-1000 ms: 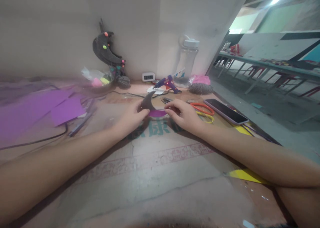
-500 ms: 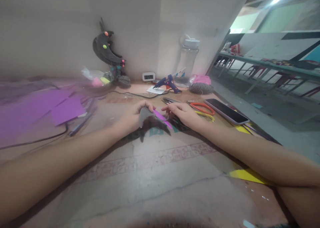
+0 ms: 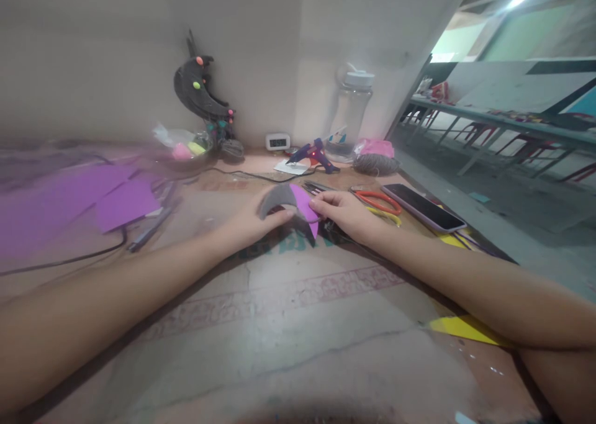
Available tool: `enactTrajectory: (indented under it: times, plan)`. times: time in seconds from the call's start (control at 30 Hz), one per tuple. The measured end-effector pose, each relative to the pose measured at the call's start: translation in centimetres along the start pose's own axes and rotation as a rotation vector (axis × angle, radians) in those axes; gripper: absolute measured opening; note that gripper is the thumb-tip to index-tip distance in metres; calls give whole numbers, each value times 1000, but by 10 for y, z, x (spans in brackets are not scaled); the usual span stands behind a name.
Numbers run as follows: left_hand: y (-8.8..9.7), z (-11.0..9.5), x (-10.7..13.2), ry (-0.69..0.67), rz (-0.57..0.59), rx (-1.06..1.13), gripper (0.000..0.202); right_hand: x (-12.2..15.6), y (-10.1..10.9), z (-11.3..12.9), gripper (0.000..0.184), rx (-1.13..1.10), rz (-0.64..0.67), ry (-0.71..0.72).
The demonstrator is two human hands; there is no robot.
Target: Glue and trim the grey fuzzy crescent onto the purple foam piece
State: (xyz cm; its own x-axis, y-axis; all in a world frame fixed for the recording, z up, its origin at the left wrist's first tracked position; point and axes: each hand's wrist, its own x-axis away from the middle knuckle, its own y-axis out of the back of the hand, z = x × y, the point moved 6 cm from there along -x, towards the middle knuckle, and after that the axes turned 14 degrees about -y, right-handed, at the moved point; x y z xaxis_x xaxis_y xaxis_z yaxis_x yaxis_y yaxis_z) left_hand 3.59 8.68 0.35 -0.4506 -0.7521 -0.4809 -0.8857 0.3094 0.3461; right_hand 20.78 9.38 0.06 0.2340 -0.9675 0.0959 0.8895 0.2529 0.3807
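Observation:
Both of my hands meet over the middle of the table on a small curved craft piece. My left hand (image 3: 251, 222) grips the dark grey crescent-shaped foam piece (image 3: 275, 196) from below, fingers closed on it. My right hand (image 3: 347, 213) pinches the purple foam piece (image 3: 305, 210) that lies against the grey one. The two pieces are held together just above the worn tabletop (image 3: 288, 324).
Purple sheets (image 3: 123, 203) lie at the left. A blue glue gun (image 3: 311, 154), orange scissors (image 3: 379, 200) and a phone (image 3: 426, 207) sit behind and right of my hands. A black moon ornament (image 3: 200, 95), a water bottle (image 3: 349, 117) and a small clock (image 3: 277, 141) stand by the wall.
The grey and purple pieces were turned over in my hands: from upright, dipped down toward the table, then lifted again with the purple face toward me.

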Motion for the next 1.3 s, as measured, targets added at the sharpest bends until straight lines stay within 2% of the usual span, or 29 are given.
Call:
enactTrajectory:
  times: [0.1,0.3,0.37,0.53,0.67,0.83,1.03,1.2,1.3]
  plan:
    - [-2,3,-1,32,49,-21,33,-2,3,-2,37,-72,-39,-4]
    - [12,4,3,86,-132,-56,36,-2,-6,-4,31,106,19,29]
    - [12,5,3,90,-156,-28,36,0,-10,-1,28,193,42,55]
    - [8,9,3,125,-152,52,34,7,-15,8,24,274,71,90]
    - [9,13,3,145,-153,36,32,10,-15,11,26,279,83,108]
    - [6,17,4,182,-82,-1,38,8,-15,7,24,209,96,68]
    - [1,8,5,164,-64,35,44,7,-15,6,26,220,118,52]
    - [5,2,4,126,-78,-77,42,12,-18,12,25,308,101,123]
    - [13,4,1,103,-135,-111,37,10,-11,15,23,380,24,204]
